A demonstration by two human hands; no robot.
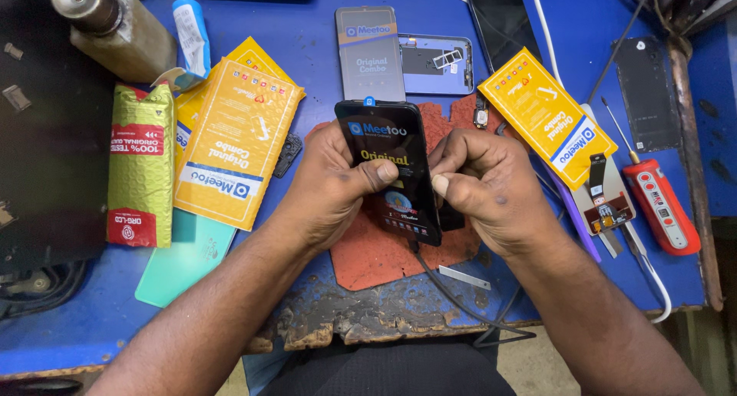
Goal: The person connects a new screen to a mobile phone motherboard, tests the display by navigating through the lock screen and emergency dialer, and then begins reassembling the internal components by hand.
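Both hands hold a black phone screen over a worn blue workbench.

The left hand (pixel 334 183) grips the phone screen (pixel 390 169) with its thumb pressed on the glass; the right hand (pixel 482 183) pinches its right edge, fingers curled tight. The workbench (pixel 322 51) is chipped at its front edge, a red mat (pixel 384 258) under the fingers. Left of them lie one green-and-red pouch (pixel 140 164) and two stacked yellow packets (pixel 230 139); right, a third yellow packet (pixel 546 116) and one red screwdriver (pixel 662 206).

I count three yellow packets (pixel 230 139), one green pouch (pixel 140 166), one red screwdriver (pixel 660 204), one glue tube (pixel 190 35), two phone screens (pixel 391 169).
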